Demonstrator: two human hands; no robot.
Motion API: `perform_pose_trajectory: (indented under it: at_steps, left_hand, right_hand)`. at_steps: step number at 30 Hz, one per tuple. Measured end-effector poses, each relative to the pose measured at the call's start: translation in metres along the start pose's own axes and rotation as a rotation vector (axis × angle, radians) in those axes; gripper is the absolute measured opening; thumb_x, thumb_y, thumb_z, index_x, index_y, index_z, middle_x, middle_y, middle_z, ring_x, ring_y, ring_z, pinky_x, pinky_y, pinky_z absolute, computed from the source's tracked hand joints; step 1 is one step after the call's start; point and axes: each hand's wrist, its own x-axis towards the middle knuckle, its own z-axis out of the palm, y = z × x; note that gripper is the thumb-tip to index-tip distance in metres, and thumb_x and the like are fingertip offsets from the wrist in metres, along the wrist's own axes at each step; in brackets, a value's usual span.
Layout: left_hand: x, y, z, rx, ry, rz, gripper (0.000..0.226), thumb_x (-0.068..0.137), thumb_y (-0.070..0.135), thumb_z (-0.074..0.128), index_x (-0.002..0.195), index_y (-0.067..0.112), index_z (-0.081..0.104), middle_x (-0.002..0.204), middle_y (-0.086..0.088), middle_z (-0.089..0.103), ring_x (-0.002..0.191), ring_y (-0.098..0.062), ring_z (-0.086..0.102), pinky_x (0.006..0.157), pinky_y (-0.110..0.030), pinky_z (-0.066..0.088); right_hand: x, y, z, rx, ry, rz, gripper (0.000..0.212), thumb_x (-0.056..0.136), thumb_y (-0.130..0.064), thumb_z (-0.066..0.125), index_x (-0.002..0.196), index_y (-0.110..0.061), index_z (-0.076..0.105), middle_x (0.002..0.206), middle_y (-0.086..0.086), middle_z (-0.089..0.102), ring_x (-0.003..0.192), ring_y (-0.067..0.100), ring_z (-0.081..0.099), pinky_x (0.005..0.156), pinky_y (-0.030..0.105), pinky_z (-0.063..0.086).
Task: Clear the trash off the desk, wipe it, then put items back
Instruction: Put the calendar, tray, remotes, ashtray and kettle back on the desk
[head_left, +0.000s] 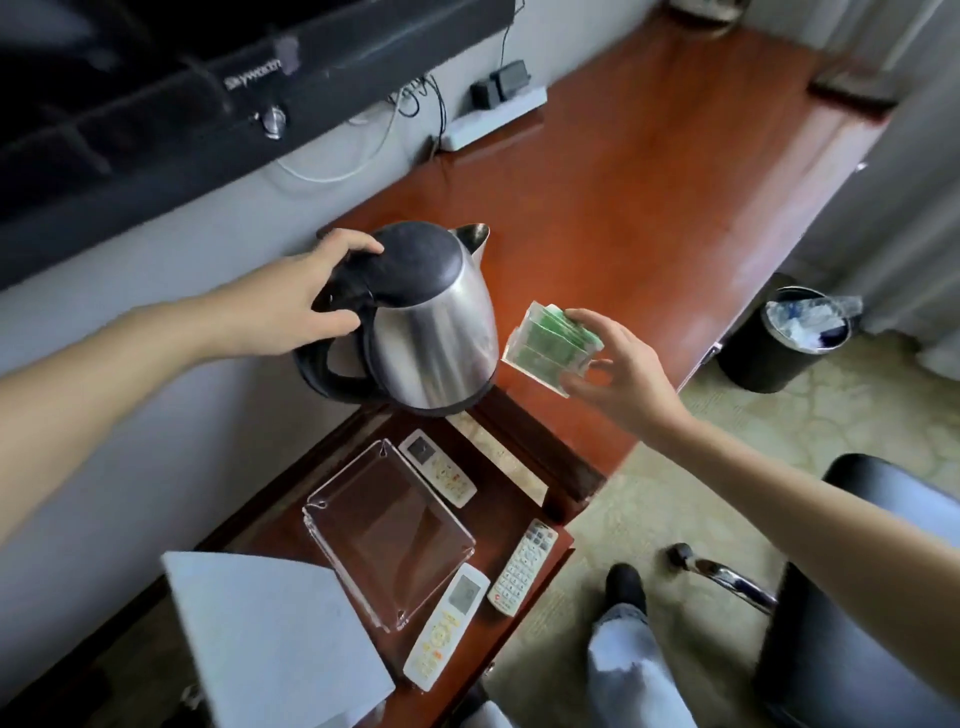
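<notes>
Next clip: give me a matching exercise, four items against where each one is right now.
Items:
1 kettle
2 box of green packets
3 clear tray
4 bin

Places:
a on the floor beside the desk
b pinched in the right hand
c on the low table among remotes
d handle gripped by the left hand

Pairs: 1-d, 2-b, 3-c, 4-a

- One head-worn, wide-angle view looks forward and steeply down onto the table (649, 171).
- It sits close, within arm's reach: the left forearm (130, 364) and right forearm (779, 493) enter from the side edges.
</notes>
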Motion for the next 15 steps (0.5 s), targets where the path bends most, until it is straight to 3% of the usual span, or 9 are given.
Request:
perform_pose_trajectory:
  at_steps: [3,5,9,11,15]
  left_hand:
    - [0.038,0.03,-0.013,-0.009,0.024,-0.001,0.059,0.086,0.016,0.061,0.126,0.045,0.029,0.084,0.007,0.057,0.064,-0.008,0.052,0.065,-0.02,0.041]
    - [0.07,0.051,-0.015,-0.003,0.055,-0.013,0.058,0.088,0.016,0.06,0.132,0.038,0.029,0.075,0.015,0.05,0.06,-0.004,0.049,0.059,-0.016,0.037]
    - [0.143,0.095,-0.007,0.025,0.1,-0.04,0.056,0.088,0.018,0.06,0.132,0.037,0.029,0.067,0.004,0.05,0.059,-0.018,0.05,0.057,-0.026,0.038]
    - [0.185,0.114,0.001,0.027,0.112,-0.064,0.057,0.088,0.018,0.06,0.133,0.035,0.03,0.071,0.0,0.053,0.061,-0.018,0.051,0.06,-0.027,0.039]
    - [0.258,0.139,0.019,0.0,0.133,-0.093,0.059,0.087,0.019,0.061,0.132,0.038,0.029,0.105,-0.023,0.06,0.084,-0.034,0.058,0.083,-0.046,0.046]
  right_hand:
    - [0.03,0.017,-0.032,-0.014,0.034,-0.015,0.064,0.073,-0.023,0.072,0.131,-0.021,0.048,0.122,0.005,0.057,0.109,0.023,0.053,0.089,0.048,0.05]
    - [0.052,0.034,-0.057,-0.037,0.037,-0.01,0.064,0.073,-0.024,0.072,0.132,-0.021,0.047,0.121,0.005,0.057,0.108,0.022,0.053,0.089,0.046,0.05]
    - [0.096,0.083,-0.113,-0.043,0.013,0.008,0.065,0.07,-0.036,0.066,0.131,-0.023,0.047,0.119,0.001,0.056,0.106,0.019,0.053,0.089,0.044,0.05]
    - [0.119,0.11,-0.142,-0.034,0.001,0.017,0.064,0.07,-0.036,0.065,0.131,-0.025,0.047,0.119,0.001,0.057,0.106,0.019,0.053,0.089,0.044,0.049]
    - [0.168,0.158,-0.189,-0.045,-0.03,0.026,0.062,0.073,-0.028,0.071,0.13,-0.025,0.047,0.121,0.002,0.057,0.101,0.022,0.056,0.09,0.045,0.049]
